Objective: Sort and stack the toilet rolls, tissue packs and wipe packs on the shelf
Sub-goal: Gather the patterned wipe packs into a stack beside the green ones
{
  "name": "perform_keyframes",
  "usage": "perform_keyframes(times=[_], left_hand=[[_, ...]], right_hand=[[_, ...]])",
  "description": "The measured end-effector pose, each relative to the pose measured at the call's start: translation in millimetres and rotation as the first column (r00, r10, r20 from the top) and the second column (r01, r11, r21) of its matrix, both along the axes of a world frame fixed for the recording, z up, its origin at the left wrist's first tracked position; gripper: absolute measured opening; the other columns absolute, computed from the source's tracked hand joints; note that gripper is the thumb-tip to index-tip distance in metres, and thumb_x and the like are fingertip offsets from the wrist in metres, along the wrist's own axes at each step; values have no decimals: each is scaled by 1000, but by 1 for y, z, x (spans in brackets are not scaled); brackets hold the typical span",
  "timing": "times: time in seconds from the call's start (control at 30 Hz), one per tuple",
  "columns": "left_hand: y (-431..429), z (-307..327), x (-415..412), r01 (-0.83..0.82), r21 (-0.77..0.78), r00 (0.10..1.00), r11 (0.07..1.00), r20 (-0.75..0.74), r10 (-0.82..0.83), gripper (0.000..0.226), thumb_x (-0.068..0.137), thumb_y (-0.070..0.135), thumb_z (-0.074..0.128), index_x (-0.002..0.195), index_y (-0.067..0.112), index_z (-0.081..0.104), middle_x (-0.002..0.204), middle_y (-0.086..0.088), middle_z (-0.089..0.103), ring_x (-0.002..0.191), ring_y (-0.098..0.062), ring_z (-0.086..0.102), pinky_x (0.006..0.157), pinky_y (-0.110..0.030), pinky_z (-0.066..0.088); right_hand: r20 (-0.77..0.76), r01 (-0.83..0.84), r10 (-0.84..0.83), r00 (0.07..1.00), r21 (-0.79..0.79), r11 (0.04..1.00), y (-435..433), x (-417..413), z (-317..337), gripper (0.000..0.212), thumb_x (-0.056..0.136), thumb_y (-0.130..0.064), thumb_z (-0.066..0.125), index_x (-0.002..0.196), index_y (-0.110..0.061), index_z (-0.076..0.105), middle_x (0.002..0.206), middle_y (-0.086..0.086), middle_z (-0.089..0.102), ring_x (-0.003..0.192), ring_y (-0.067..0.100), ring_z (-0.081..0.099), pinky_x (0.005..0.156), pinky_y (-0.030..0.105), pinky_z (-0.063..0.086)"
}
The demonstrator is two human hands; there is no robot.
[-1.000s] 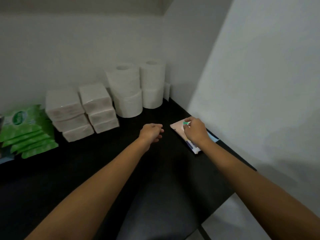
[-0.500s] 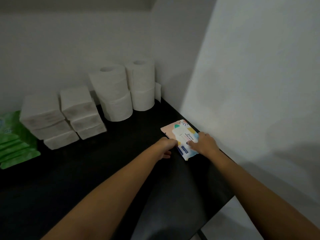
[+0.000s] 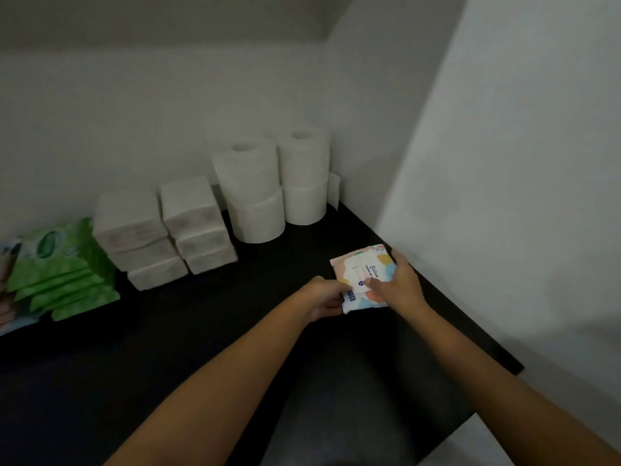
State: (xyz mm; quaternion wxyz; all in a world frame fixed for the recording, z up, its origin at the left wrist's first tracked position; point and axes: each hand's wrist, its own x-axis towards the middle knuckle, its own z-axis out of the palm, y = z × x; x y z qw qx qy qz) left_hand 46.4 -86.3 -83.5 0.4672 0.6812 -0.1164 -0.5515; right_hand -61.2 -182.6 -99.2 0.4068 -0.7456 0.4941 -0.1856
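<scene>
A pastel wipe pack [image 3: 357,271] with pink, yellow and blue patches is held just above the black shelf [image 3: 201,331] near the right wall. My left hand [image 3: 322,299] grips its near left corner. My right hand [image 3: 398,284] lies over its right side with the thumb on top. White toilet rolls [image 3: 268,186] stand stacked two high in two columns in the back corner. Two stacks of white tissue packs [image 3: 164,230] sit to their left. Green wipe packs [image 3: 60,267] lie fanned at the far left.
The white side wall [image 3: 504,196] runs close along the shelf's right edge. More pastel packs [image 3: 6,297] show partly at the left frame edge. The dark shelf surface stretches towards me in the foreground.
My left hand has reached right and taken hold of the pastel pack's corner. My right hand has shifted its grip over the pack, which has tilted up off the shelf.
</scene>
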Motion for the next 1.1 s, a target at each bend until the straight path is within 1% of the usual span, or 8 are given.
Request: perform_keyframes(times=[0.13, 0.33, 0.43, 0.57, 0.77, 0.9, 0.97, 1.1], left_hand=[[42, 3, 27, -65, -57, 991, 996, -121, 58, 48, 85, 12, 65, 129, 4, 47, 108, -12, 63, 86, -16, 64, 61, -27, 56], [136, 8, 58, -116, -138, 991, 984, -87, 104, 19, 85, 6, 63, 104, 9, 61, 86, -3, 71, 79, -12, 67, 68, -23, 56], [185, 7, 75, -132, -136, 991, 982, -15, 132, 25, 83, 5, 64, 106, 12, 55, 88, -2, 70, 77, -11, 67, 61, -21, 57], [252, 7, 99, -118, -109, 987, 987, 99, 129, 24, 83, 3, 65, 98, 16, 52, 87, -1, 68, 74, -10, 66, 64, -20, 56], [358, 12, 132, -224, -113, 963, 968, 126, 238, 37, 80, -7, 64, 110, 8, 48, 102, -7, 65, 88, -16, 65, 70, -22, 58], [428, 16, 157, -301, -161, 947, 940, 64, 315, 40, 81, -3, 63, 116, 16, 54, 106, -4, 70, 93, -15, 69, 76, -25, 59], [460, 20, 172, -367, -175, 925, 914, 33, 378, 33, 84, 6, 62, 115, 16, 57, 101, -3, 73, 90, -15, 70, 77, -26, 59], [508, 26, 200, -492, -197, 866, 848, -9, 500, 28, 86, 13, 60, 115, 13, 59, 100, -6, 73, 89, -17, 70, 70, -28, 60]], right_hand=[[118, -95, 93, 989, 18, 995, 37, 22, 24, 81, 77, -7, 72, 144, -17, 28, 139, 13, 42, 128, 27, 44, 101, 46, 46], [128, -314, 296, 946, 156, 936, 110, 56, 44, 75, 81, -10, 69, 143, -19, 28, 139, 10, 43, 122, 25, 51, 88, 34, 50], [123, -318, 293, 948, 345, 883, 142, 78, 42, 70, 87, -17, 63, 146, -15, 25, 137, 11, 49, 116, 26, 57, 85, 32, 50], [191, -371, 325, 926, 618, 693, 184, 110, 34, 38, 94, -16, 50, 131, -4, 49, 122, 17, 63, 109, 29, 63, 99, 44, 48], [263, -565, 524, 810, 589, 577, 271, 166, 31, 27, 95, -6, 46, 121, -6, 54, 121, 15, 62, 114, 29, 59, 99, 41, 46], [315, -646, 587, 746, 556, 523, 333, 208, 30, 11, 95, -8, 49, 98, -14, 57, 99, 9, 65, 90, 24, 64, 87, 41, 51], [344, -685, 610, 714, 523, 507, 361, 229, 32, 15, 94, -7, 49, 86, -17, 57, 89, 8, 64, 80, 20, 62, 81, 37, 51], [399, -720, 608, 686, 496, 486, 409, 264, 39, 18, 94, -5, 49, 82, -16, 57, 82, 8, 63, 72, 18, 60, 69, 31, 50]])
